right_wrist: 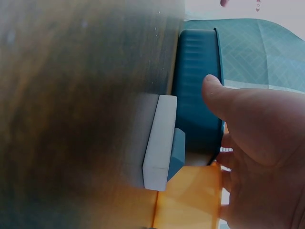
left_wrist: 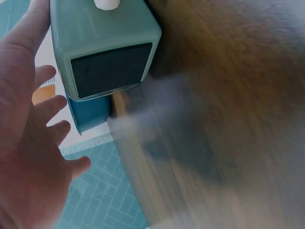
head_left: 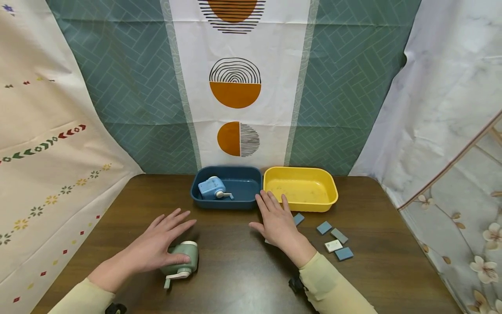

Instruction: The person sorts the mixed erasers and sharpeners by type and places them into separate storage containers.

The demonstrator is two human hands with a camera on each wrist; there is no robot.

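My left hand [head_left: 153, 246], fingers spread, hovers at a green crank-handled device [head_left: 190, 252] that looks like a pencil sharpener. The thumb lies across it in the head view; contact cannot be told. In the left wrist view the green sharpener [left_wrist: 105, 28] shows a dark panel and a white knob. My right hand [head_left: 279, 224] is held flat with fingers apart, in front of the two trays and holding nothing. A white block [right_wrist: 160, 143] and a blue block [right_wrist: 177, 152] lie near it in the right wrist view. The head view mostly hides the white one.
A dark blue tray [head_left: 225, 204] at the back holds a light blue crank sharpener [head_left: 211, 188]. Beside it stands a yellow tray [head_left: 300, 206]. Several small blue, grey and white blocks [head_left: 333, 245] lie on the brown table [head_left: 235, 270] at right. Cloths hang behind.
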